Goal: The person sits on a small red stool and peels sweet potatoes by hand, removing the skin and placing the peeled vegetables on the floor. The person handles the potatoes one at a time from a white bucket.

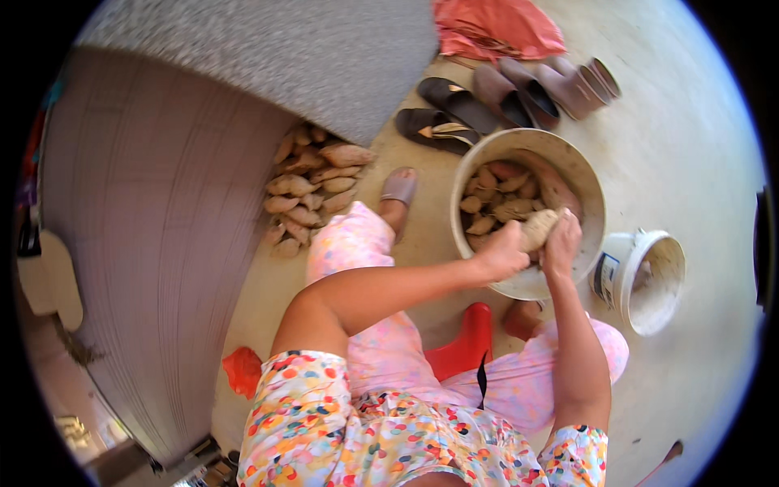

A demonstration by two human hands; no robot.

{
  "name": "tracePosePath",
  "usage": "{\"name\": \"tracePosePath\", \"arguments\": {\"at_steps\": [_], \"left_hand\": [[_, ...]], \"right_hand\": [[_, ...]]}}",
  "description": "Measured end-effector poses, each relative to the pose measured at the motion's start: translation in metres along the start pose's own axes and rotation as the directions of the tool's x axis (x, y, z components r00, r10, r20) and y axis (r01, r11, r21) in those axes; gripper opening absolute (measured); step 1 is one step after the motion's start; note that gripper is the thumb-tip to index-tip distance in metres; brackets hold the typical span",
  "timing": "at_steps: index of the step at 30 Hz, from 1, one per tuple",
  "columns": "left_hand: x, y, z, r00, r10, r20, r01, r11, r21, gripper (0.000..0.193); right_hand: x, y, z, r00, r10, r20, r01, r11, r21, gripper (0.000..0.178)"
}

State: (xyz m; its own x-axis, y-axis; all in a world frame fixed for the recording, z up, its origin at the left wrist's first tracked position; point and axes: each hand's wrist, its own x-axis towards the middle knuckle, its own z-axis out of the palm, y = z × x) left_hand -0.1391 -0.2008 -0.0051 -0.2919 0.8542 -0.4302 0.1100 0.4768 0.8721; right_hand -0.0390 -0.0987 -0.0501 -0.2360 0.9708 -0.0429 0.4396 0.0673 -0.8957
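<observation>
Over a wide pale bucket (595, 187), both of my hands meet on a large, dirt-coated sweet potato (537, 230). My left hand (501, 256) is closed at its left end, the fingers curled. My right hand (561, 243) grips the other end from the right side. Deeper in the bucket lie several brown sweet potatoes (487, 191), partly hidden by my hands and the one I hold.
A heap of sweet potatoes (312, 183) lies on the floor by a brown panel (154, 211). Right of the bucket, a smaller white bucket (656, 284) stands tilted. Dark slippers (442, 130), boots (580, 85) and a red bag (499, 28) sit beyond. Between my legs is a red stool (462, 349).
</observation>
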Motion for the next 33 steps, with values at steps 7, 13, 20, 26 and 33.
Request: {"name": "tracePosePath", "arguments": {"at_steps": [7, 13, 20, 26, 33], "left_hand": [[-0.003, 0.028, -0.013, 0.978, -0.129, 0.162, 0.186, 0.890, -0.416, 0.038], [0.003, 0.024, -0.010, 0.987, 0.152, -0.052, -0.139, 0.969, 0.205, 0.049], [0.002, 0.026, -0.001, 0.807, 0.588, 0.045, -0.399, 0.488, 0.777, 0.017], [0.006, 0.015, 0.002, 0.727, 0.685, 0.034, -0.450, 0.439, 0.778, 0.018], [0.011, 0.007, 0.009, 0.805, 0.592, -0.046, -0.393, 0.589, 0.706, 0.023]], "right_hand": [[-0.001, -0.054, -0.009, 0.752, 0.393, 0.529, -0.648, 0.293, 0.703, 0.033], [0.002, -0.037, -0.012, 0.930, 0.278, 0.242, -0.364, 0.791, 0.491, 0.029], [0.001, -0.032, -0.012, 0.847, 0.450, 0.283, -0.531, 0.690, 0.492, 0.028], [0.000, -0.035, -0.013, 0.826, 0.519, 0.218, -0.562, 0.733, 0.383, 0.030], [0.000, -0.045, -0.015, 0.799, 0.556, 0.228, -0.601, 0.749, 0.279, 0.032]]}}
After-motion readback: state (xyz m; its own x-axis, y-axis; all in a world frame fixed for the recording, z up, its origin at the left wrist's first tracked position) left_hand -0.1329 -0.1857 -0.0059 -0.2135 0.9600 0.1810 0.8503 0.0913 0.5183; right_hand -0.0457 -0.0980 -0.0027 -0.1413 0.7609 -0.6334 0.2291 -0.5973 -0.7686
